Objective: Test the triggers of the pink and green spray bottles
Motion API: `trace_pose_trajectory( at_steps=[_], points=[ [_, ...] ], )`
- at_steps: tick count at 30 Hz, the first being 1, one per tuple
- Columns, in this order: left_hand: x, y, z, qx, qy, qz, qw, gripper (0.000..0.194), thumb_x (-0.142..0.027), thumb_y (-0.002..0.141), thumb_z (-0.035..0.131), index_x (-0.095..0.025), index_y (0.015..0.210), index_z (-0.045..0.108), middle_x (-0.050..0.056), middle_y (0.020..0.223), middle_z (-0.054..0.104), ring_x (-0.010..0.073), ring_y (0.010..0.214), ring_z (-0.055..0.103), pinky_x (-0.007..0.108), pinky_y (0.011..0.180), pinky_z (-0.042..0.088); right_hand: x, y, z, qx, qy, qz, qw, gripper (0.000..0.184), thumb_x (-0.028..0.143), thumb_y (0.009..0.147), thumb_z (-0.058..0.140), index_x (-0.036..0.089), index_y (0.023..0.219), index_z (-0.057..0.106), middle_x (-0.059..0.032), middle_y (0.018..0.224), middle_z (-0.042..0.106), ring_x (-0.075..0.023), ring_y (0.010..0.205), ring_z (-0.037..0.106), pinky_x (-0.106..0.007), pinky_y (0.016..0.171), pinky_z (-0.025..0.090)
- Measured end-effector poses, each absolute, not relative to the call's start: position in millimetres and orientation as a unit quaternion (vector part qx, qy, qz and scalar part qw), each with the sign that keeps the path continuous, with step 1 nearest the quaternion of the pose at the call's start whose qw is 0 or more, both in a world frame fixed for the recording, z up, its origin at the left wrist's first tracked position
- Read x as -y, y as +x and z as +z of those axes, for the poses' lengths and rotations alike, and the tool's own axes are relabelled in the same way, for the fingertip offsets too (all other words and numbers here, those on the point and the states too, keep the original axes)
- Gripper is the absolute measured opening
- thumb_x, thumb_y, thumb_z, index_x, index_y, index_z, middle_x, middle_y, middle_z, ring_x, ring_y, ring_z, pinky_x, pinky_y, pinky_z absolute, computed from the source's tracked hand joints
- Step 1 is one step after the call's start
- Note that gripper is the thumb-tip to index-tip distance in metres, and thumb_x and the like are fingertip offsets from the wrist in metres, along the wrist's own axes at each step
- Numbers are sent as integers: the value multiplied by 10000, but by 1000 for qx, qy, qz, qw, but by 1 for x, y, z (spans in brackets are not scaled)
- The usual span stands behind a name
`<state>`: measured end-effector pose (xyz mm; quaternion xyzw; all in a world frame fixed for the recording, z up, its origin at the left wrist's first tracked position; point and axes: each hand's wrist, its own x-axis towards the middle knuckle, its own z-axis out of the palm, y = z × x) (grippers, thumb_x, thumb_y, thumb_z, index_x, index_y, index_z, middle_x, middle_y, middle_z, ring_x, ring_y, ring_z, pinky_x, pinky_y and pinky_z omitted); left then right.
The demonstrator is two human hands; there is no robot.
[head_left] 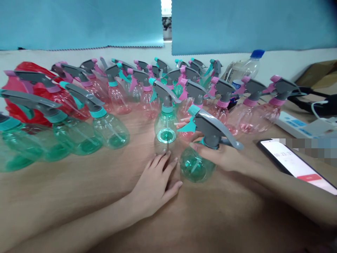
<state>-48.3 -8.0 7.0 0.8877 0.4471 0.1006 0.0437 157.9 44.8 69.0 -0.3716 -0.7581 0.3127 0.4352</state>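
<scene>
My right hand point(226, 155) grips a green spray bottle point(197, 169) around its neck, just under the grey and turquoise trigger head. The bottle is tilted, its base toward the lower left. Palm down on the wooden table, my left hand point(154, 182) has its fingers stretched out and holds nothing. Just beyond its fingertips stands another green spray bottle point(166, 123), upright. Behind my right hand are pink spray bottles, among them one with a pink collar point(249, 117); my arm and the held bottle partly hide some of them.
Several green spray bottles point(110, 133) line the left side, with a red plastic bag point(28, 102) behind. More bottles crowd the back by the wall. At right are a phone point(295, 163) showing a timer, a white power strip point(295, 123), a clear blue-capped bottle point(250, 66) and a cardboard box point(316, 75).
</scene>
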Motion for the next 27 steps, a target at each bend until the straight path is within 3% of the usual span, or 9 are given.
trace_pose_trajectory(
  at_steps=[12,27],
  points=[
    [7,-49,8,-448,889,85,46,562,-445,912,525,-104,1354,464,194,1422,437,345,1303,395,533,1044,347,-46,159,70,767,-352,338,416,305,133,682,519,274,953,506,39,772,635,-154,668,625,-281,625,535],
    [8,-49,8,-451,887,87,48,554,-452,916,517,-126,1360,459,182,1421,439,336,1300,399,531,1040,351,-43,158,78,767,-363,329,415,160,154,660,515,260,768,465,23,741,560,-131,615,570,-253,565,537]
  ],
)
